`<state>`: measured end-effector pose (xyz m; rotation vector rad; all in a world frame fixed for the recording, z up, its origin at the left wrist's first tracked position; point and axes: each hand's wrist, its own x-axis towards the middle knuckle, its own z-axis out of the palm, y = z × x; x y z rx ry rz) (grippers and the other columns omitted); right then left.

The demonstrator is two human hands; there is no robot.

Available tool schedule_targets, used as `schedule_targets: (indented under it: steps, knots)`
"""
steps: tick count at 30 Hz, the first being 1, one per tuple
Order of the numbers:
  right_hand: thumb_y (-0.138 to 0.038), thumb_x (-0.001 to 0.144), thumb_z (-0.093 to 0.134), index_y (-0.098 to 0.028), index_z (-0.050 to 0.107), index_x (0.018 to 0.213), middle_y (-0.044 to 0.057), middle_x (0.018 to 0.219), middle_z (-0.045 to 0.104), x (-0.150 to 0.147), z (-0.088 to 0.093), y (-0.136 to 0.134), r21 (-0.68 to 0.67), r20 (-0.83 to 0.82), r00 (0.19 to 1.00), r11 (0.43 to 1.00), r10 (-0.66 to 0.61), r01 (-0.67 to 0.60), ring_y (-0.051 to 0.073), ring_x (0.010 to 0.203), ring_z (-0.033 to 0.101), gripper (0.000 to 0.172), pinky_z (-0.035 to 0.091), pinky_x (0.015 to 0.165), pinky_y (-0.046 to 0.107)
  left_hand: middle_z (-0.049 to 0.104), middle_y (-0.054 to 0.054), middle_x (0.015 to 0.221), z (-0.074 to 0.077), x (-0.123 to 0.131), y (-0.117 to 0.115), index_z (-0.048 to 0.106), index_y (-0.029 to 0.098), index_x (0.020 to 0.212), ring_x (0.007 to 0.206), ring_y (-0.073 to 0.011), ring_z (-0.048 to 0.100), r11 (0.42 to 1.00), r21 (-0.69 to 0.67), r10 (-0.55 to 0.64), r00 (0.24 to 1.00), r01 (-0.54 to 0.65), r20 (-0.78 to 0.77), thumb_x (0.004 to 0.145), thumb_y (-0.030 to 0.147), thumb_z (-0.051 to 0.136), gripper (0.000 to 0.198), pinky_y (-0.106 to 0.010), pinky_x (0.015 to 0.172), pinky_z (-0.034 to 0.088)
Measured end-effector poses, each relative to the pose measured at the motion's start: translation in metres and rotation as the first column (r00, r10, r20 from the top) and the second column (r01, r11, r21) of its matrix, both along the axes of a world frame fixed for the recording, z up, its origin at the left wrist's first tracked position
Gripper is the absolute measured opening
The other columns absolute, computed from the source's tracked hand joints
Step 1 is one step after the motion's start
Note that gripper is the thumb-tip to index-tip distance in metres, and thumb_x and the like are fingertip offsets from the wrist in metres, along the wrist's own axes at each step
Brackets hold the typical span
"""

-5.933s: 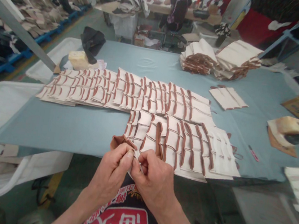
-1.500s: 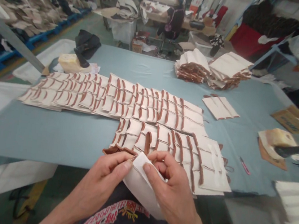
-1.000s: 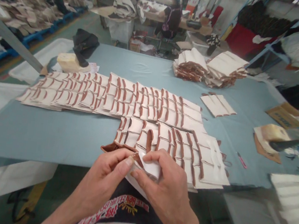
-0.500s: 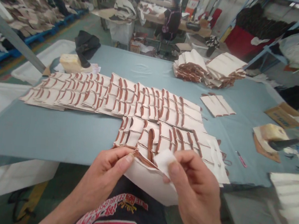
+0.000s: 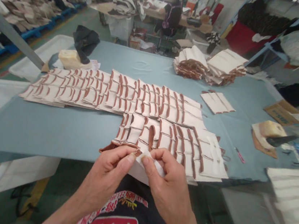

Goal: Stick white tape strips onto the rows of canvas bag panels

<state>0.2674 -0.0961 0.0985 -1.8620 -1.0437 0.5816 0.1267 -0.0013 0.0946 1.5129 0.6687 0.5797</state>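
My left hand [image 5: 109, 174] pinches the brown edge [image 5: 108, 145] of a cream fabric panel [image 5: 138, 172] at the table's front edge. Close beside it, my right hand [image 5: 170, 187] is closed on a small white piece [image 5: 143, 155], paper-like or cloth, laid against that brown edge. The fingertips of both hands nearly meet. Most of the held panel is hidden behind my fingers. Just beyond my hands lies a row of overlapping cream panels [image 5: 166, 133] with brown edges. A longer overlapping row [image 5: 100, 90] stretches behind it to the left.
The blue-covered table [image 5: 46, 128] carries stacked panels [image 5: 192, 61] at the back and a single panel [image 5: 218, 102]. On the right are a pink-handled tool [image 5: 240, 155], a yellowish block [image 5: 271, 131] and a cardboard box [image 5: 281, 113]. A person [image 5: 172, 16] sits in the background.
My right hand has moved left with the white piece, up to my left fingertips. More of the near row's right end shows now. My left hand stays in about the same place.
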Motion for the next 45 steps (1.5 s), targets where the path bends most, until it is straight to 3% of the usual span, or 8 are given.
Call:
schedule_targets:
  steps: [11, 17, 22, 29, 40, 45]
  knots:
    - [-0.045, 0.094, 0.059, -0.023, 0.058, 0.082, -0.004, 0.06, 0.059, -0.003, -0.005, 0.008, -0.005, -0.086, 0.996, 1.0, 0.014, -0.015, 0.013, 0.053, 0.055, 0.025, 0.036, 0.049, 0.023, 0.079, -0.003, 0.097, -0.005, 0.0, 0.006, 0.08, 0.018, 0.103, 0.084, -0.0178, 0.065, 0.999, -0.037, -0.017, 1.0, 0.016, -0.023, 0.101, 0.036, 0.056, 0.03, -0.026, 0.077, 0.048]
    - [-0.047, 0.093, 0.059, -0.023, 0.058, 0.083, -0.003, 0.063, 0.062, -0.002, -0.008, 0.012, -0.031, -0.097, 0.995, 0.999, 0.016, -0.019, 0.015, 0.056, 0.056, 0.026, 0.038, 0.051, 0.024, 0.079, 0.0, 0.092, -0.011, -0.005, 0.008, 0.081, 0.019, 0.101, 0.08, -0.0156, 0.064, 1.0, 0.003, -0.007, 1.0, 0.007, -0.021, 0.101, 0.034, 0.056, 0.029, -0.023, 0.074, 0.047]
    - [-0.051, 0.093, 0.058, -0.025, 0.055, 0.085, -0.003, 0.061, 0.061, -0.005, -0.008, 0.016, -0.105, -0.111, 0.994, 0.994, -0.01, -0.001, 0.015, 0.054, 0.054, 0.027, 0.036, 0.051, 0.025, 0.077, 0.001, 0.091, -0.016, -0.005, 0.01, 0.08, 0.021, 0.097, 0.082, -0.0156, 0.064, 1.0, -0.008, 0.002, 1.0, -0.002, -0.005, 0.101, 0.036, 0.054, 0.03, -0.023, 0.077, 0.047]
    - [-0.051, 0.092, 0.056, -0.026, 0.053, 0.086, -0.005, 0.057, 0.061, -0.008, -0.014, 0.019, -0.122, -0.085, 0.996, 0.992, -0.016, 0.005, 0.016, 0.048, 0.052, 0.026, 0.033, 0.051, 0.026, 0.068, 0.0, 0.07, -0.019, 0.004, 0.009, 0.073, 0.016, 0.078, 0.064, -0.0137, 0.056, 0.993, -0.034, 0.106, 0.991, -0.109, -0.087, 0.088, 0.036, 0.064, 0.024, -0.022, 0.06, 0.045]
    - [-0.049, 0.093, 0.052, -0.024, 0.051, 0.076, -0.002, 0.065, 0.06, 0.0, -0.02, 0.022, -0.041, -0.079, 0.997, 0.999, -0.002, -0.002, 0.019, 0.065, 0.059, 0.03, 0.037, 0.065, 0.03, 0.072, 0.004, 0.068, -0.013, 0.017, 0.0, 0.073, 0.018, 0.078, 0.061, -0.0119, 0.063, 0.942, 0.288, 0.205, 0.975, -0.173, -0.086, 0.085, 0.019, 0.055, 0.019, -0.019, 0.059, 0.049]
    - [-0.047, 0.089, 0.051, -0.024, 0.048, 0.072, -0.004, 0.061, 0.048, 0.006, -0.028, 0.029, -0.043, -0.274, 0.96, 0.997, 0.047, -0.061, 0.015, 0.06, 0.047, 0.029, 0.034, 0.06, 0.029, 0.071, 0.004, 0.066, -0.019, 0.023, 0.0, 0.07, 0.018, 0.074, 0.059, -0.011, 0.062, 0.88, 0.417, 0.276, 0.959, -0.226, -0.062, 0.083, 0.014, 0.053, 0.02, -0.02, 0.06, 0.047]
